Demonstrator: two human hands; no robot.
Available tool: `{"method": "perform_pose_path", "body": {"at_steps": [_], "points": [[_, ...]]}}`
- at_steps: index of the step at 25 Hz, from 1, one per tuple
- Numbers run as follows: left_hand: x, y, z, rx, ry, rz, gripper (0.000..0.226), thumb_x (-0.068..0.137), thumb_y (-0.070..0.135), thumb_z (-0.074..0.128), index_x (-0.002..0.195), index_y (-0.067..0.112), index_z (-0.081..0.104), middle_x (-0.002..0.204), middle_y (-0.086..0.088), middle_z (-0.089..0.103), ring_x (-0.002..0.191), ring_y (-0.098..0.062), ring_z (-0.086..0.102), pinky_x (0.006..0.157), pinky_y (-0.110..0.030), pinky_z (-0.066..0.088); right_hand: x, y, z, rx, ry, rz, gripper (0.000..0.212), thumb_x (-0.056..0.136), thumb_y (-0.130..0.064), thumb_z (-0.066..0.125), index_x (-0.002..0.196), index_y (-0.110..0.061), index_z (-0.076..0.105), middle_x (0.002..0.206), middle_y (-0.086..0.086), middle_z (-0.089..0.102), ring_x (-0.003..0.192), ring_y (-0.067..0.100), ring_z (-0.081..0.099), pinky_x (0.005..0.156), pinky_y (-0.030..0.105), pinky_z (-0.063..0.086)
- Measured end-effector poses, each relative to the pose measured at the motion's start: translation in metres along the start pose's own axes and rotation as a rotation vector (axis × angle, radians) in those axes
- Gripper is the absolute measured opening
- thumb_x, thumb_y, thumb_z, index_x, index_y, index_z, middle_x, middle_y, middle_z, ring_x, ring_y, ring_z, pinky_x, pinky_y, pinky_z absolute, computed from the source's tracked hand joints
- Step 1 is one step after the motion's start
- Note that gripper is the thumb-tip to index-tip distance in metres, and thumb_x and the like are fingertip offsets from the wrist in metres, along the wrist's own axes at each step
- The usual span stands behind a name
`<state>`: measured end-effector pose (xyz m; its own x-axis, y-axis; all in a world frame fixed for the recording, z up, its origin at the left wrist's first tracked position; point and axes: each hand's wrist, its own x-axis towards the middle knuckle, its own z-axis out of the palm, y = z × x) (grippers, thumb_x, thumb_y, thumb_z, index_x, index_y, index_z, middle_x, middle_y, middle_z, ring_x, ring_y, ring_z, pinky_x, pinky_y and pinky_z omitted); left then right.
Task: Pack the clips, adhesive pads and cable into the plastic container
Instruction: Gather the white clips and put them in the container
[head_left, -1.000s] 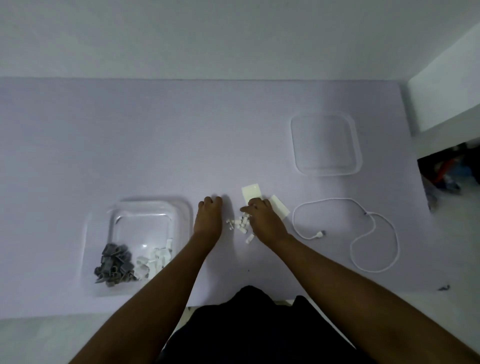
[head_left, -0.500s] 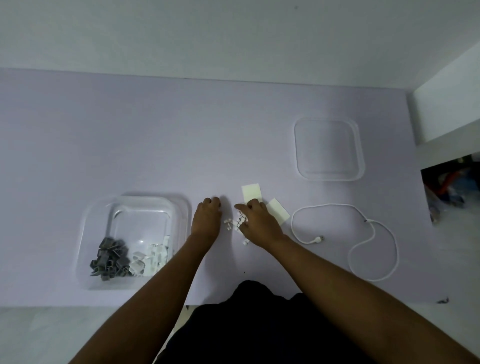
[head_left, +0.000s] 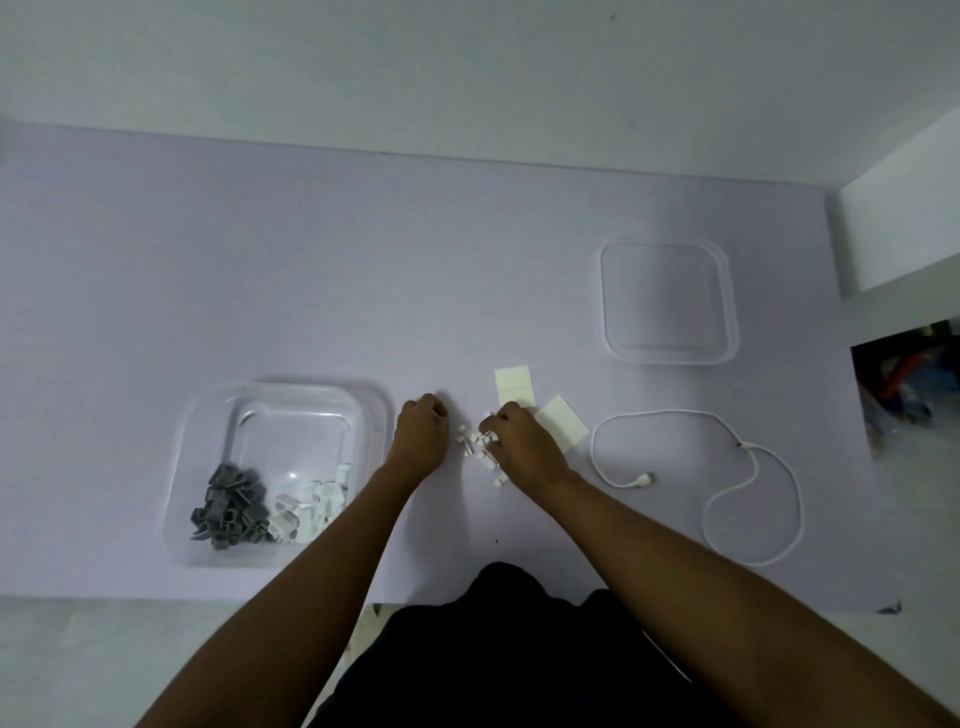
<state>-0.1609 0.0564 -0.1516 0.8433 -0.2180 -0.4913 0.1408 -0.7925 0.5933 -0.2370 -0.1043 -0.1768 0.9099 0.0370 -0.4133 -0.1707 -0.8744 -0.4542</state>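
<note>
Pinching loose clips (head_left: 474, 441) on the tabletop (head_left: 260, 260) with curled fingers of the right hand (head_left: 524, 441). Resting the left hand (head_left: 421, 436) just beside, fingers curled under, nothing seen in them. In the plastic container (head_left: 375, 415): grey clips (head_left: 228, 506), white clips (head_left: 311, 504). Against the right hand: adhesive pads (head_left: 514, 387). Further right: cable (head_left: 753, 499), lid (head_left: 670, 301).

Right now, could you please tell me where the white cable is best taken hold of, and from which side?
Probably at the narrow waist of the white cable, where its two loops meet, coming from above with the right hand, the nearer one. It lies flat on the table, apart from everything else, so one pinch there should lift both loops.
</note>
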Motion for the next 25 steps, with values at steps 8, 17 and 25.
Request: {"method": "perform_pose_path", "body": {"at_steps": [8,17,25], "points": [[-0.016,-0.009,0.004,0.1,-0.175,0.08,0.034,0.088,0.017,0.058,0.121,0.011,0.051,0.116,-0.014,0.056,0.098,-0.031,0.057,0.081,-0.035,0.046,-0.015,0.0,-0.01,0.271,0.146,0.142,0.018,0.087,-0.015,0.063,0.104,-0.011,0.062,0.108,0.008,0.059,0.089,0.025,0.06,0.077,0.037,0.051],[-0.026,-0.004,0.011,0.236,-0.225,0.259,0.058,0.089,0.039,0.065,0.138,0.024,0.041,0.127,-0.01,0.038,0.098,-0.033,0.059,0.082,-0.029,0.041,-0.042,0.005,-0.033,1.253,0.409,0.58,0.01,0.088,0.001,0.056,0.081,-0.007,0.056,0.073,0.015,0.059,0.06,0.022,0.058,0.055,0.035,0.056],[-0.026,0.0,0.021,0.403,-0.209,0.384,0.037,0.098,0.023,0.054,0.129,0.006,0.043,0.129,-0.019,0.043,0.089,-0.037,0.063,0.075,-0.033,0.046,-0.065,0.001,-0.045,1.933,0.168,0.508,0.024,0.074,-0.007,0.035,0.075,-0.01,0.059,0.062,0.007,0.046,0.046,0.016,0.038,0.044,0.021,0.024]]}}
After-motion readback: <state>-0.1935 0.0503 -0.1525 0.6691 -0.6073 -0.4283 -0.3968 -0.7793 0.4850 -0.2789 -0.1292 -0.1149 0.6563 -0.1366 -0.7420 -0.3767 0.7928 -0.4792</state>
